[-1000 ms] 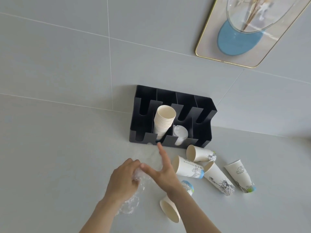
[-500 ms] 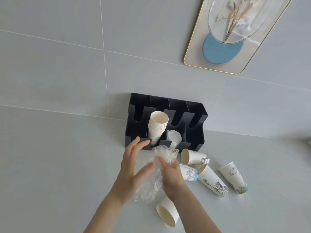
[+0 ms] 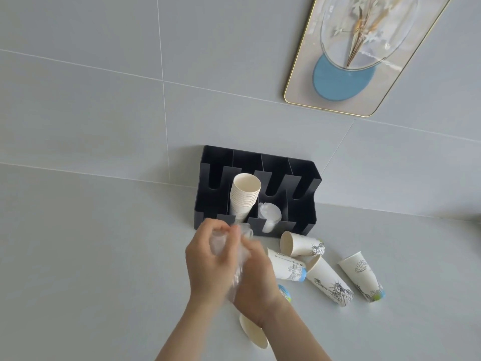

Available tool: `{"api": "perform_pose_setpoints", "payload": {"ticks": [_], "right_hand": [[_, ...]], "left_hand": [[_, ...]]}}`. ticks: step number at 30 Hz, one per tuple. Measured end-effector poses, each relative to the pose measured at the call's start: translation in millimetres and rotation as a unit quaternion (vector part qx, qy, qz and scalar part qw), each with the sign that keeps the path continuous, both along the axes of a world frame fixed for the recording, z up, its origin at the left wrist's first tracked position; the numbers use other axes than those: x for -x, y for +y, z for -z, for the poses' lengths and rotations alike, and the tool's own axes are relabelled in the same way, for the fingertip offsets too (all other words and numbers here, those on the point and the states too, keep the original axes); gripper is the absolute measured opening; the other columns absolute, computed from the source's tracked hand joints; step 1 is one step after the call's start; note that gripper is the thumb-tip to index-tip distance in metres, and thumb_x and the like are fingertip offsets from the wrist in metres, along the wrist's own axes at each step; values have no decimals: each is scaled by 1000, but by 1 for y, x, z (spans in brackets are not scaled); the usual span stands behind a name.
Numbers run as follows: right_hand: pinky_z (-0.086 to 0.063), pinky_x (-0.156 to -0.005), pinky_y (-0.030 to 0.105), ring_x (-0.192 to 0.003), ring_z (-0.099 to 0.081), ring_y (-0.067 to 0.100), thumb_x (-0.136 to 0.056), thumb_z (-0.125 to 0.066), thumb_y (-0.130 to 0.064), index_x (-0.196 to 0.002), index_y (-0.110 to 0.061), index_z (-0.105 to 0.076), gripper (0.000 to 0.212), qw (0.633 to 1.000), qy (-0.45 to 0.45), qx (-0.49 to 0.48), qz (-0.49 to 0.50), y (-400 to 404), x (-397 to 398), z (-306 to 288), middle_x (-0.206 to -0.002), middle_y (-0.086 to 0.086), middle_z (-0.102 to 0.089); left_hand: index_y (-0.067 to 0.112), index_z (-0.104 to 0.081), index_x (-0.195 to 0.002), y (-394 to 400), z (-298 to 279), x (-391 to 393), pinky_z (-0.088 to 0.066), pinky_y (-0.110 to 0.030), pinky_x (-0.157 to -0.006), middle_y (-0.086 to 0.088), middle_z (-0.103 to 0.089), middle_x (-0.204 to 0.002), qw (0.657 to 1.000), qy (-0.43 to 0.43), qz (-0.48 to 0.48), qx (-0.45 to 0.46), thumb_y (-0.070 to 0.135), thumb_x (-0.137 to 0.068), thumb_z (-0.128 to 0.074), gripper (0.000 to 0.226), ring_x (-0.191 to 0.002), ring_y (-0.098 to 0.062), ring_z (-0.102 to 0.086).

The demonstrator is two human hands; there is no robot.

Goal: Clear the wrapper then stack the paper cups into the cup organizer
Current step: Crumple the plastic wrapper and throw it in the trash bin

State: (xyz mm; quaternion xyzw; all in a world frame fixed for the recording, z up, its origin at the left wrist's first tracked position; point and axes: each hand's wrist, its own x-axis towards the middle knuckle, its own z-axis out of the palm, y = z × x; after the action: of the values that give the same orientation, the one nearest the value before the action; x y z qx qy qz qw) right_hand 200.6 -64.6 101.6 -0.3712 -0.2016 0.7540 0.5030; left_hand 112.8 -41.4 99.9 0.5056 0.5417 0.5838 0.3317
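A clear plastic wrapper (image 3: 229, 259) is crumpled between my left hand (image 3: 208, 264) and my right hand (image 3: 256, 280), both closed around it just in front of the black cup organizer (image 3: 304, 188). One organizer slot holds a stack of plain paper cups (image 3: 244, 196); the slot beside it holds white lids (image 3: 269, 214). Several printed paper cups lie on their sides on the counter to the right of my hands: one (image 3: 302, 244) near the organizer, one (image 3: 286, 268) beside my right hand, one (image 3: 329, 282), and one (image 3: 361, 276) farthest right. Another cup (image 3: 253, 334) lies partly hidden under my right wrist.
The grey counter (image 3: 91, 256) meets a grey tiled wall (image 3: 104, 100) right behind the organizer. A gold-framed picture (image 3: 359, 56) hangs on the wall at the upper right. A dark object (image 3: 477, 220) shows at the right edge.
My hands have bunched the wrapper tighter: the left hand, open before, has closed onto it, and the loose plastic is now squeezed between both hands.
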Motion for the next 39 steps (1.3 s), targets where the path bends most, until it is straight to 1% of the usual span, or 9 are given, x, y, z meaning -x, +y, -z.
{"api": "perform_pose_setpoints", "payload": {"ticks": [3,6,9,15,18,26,29,33,39], "right_hand": [[-35,-120,44,-137,-55,20,-102,-43,-57,-151,-25,-49,58,999,-19,-21,38,-2,6,1,-149,4,-58],[-45,-115,48,-132,-59,10,-93,-57,-64,-141,-50,-49,51,972,-196,-94,90,-6,21,2,-142,-12,-63],[-58,-100,51,-110,-73,18,-98,-63,-47,-113,-37,-66,19,948,-257,-84,170,-4,25,0,-114,-1,-77],[-57,-74,39,-75,-66,20,-94,-66,-41,-84,-14,-54,32,936,-286,-20,204,7,5,12,-78,4,-68],[-57,-75,39,-74,-65,19,-97,-60,-31,-83,-14,-54,23,942,-277,11,187,13,1,13,-80,5,-65],[-52,-58,24,-66,-66,18,-101,-47,-23,-79,-13,-64,29,970,-242,26,-6,-6,16,19,-67,-3,-69],[-48,-88,34,-99,-72,18,-99,-36,-54,-109,-16,-76,56,963,-250,46,-95,-11,28,22,-105,1,-81],[-39,-118,48,-131,-59,16,-77,-62,-79,-148,-48,-38,81,949,-273,-5,-158,-27,48,33,-143,-5,-62],[-53,-108,46,-124,-65,13,-92,-74,-42,-140,-38,-55,52,947,-253,-84,-178,-50,82,56,-136,-7,-66]], "left_hand": [[23,-59,-78,16,-5,-3,-57,-39,-69,3,-69,-80,983,-134,-68,105,38,-90,-65,20,-82,-23,-68],[16,-55,-77,26,-8,-10,-59,-48,-67,-7,-67,-75,975,-147,-86,143,40,-90,-57,27,-77,-35,-68],[15,-55,-84,26,-9,-17,-56,-45,-72,-4,-66,-79,975,-123,-75,169,43,-97,-50,31,-81,-30,-68],[35,-57,-117,-2,10,-17,-16,-37,-122,16,-48,-139,988,142,56,24,55,-96,-20,47,-140,-7,-35],[38,-37,-147,-12,21,-7,-18,-26,-123,18,-32,-159,982,104,149,-50,48,-100,-29,48,-149,-3,-27],[19,-65,-100,-41,38,4,-55,-29,-80,14,-72,-105,998,46,-21,-46,39,-95,-45,28,-100,-4,-68],[23,-58,-79,-39,43,27,-56,-36,-67,13,-72,-81,993,-30,-101,48,49,-93,-43,32,-77,-7,-68],[22,-41,-63,-40,44,61,-39,-27,-50,8,-53,-56,981,-39,-161,97,39,-98,-49,40,-52,-14,-45],[23,-50,-93,-65,60,101,-42,-32,-62,8,-58,-76,941,-147,-240,189,37,-101,-47,16,-72,-15,-57]]}}
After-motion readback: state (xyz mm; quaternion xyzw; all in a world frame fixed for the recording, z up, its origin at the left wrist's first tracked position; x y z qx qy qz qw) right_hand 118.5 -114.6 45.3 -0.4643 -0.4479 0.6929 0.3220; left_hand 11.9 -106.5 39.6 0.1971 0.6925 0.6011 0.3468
